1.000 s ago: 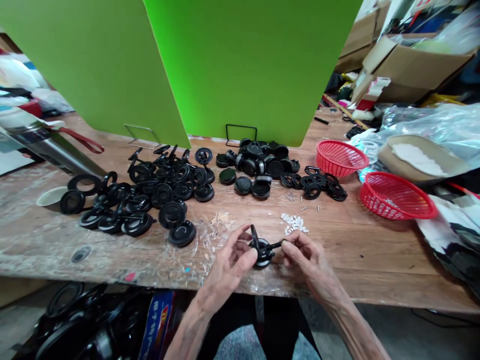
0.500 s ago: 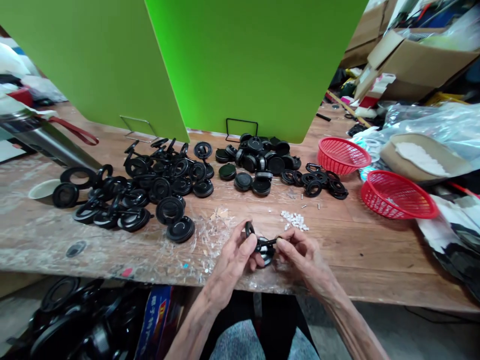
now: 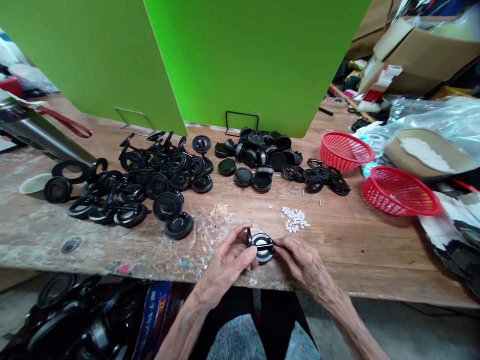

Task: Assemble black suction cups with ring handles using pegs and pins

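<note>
Both hands meet at the near edge of the wooden table (image 3: pixel 375 250) around one black round plastic part (image 3: pixel 263 246) with a thin arm across its face. My left hand (image 3: pixel 228 260) grips its left side, thumb and fingers pinched on the rim. My right hand (image 3: pixel 300 260) pinches the arm's right end. A small heap of white bits (image 3: pixel 295 220) lies just beyond the hands. Piles of black round parts sit further back: a tangled pile at left (image 3: pixel 142 180), a stack of caps in the middle (image 3: pixel 258 155), and black rings to the right (image 3: pixel 322 181).
Two red mesh baskets (image 3: pixel 345 150) (image 3: pixel 401 192) stand at right, beside plastic bags and a tray of white material (image 3: pixel 423 155). Green boards (image 3: pixel 243 60) stand upright behind the piles. A metal flask (image 3: pixel 41 137) and a small cup (image 3: pixel 33 184) lie at left. More black parts fill a bin under the table (image 3: pixel 67 320).
The hands have lowered the black part towards the table edge, and its upright ring piece has folded down closer to the disc. The camera has tipped slightly downward.
</note>
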Motion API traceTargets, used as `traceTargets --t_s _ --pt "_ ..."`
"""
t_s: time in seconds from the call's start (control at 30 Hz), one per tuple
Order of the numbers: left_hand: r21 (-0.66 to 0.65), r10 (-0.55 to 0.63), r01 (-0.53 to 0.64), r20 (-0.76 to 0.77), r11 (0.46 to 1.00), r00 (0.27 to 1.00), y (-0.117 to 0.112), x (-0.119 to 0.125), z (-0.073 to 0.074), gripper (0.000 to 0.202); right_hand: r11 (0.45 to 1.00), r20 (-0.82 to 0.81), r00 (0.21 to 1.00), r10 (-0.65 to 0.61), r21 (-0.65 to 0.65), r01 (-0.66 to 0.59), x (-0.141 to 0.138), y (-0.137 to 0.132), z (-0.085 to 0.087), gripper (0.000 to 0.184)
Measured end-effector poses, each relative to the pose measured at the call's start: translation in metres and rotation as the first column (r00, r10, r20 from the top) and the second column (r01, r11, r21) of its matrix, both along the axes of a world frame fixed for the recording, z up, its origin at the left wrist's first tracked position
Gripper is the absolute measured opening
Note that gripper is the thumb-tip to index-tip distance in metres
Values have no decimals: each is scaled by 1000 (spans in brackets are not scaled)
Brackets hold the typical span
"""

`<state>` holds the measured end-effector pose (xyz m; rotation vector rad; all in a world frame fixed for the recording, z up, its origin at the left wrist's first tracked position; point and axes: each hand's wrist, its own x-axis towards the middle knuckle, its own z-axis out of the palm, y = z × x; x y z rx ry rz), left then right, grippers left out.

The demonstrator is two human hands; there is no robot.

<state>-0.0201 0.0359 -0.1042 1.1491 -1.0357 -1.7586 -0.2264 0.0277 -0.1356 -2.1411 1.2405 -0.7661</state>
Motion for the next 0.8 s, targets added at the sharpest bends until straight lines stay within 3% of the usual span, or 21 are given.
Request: traceTargets --t_s 0.2,0.53,0.8 --pt "19 -52 51 25 999 998 2 3 -2 58 998 -138 989 43 -40 -49 -3 0 -1 17" --pt "31 -12 12 4 999 1000 3 2 -2 57 992 -401 915 45 -88 -88 -1 4 6 31" --pt "15 18 -17 -76 1000 997 6 -1 -12 57 998 -375 927 -2 -66 -25 6 13 0 30"
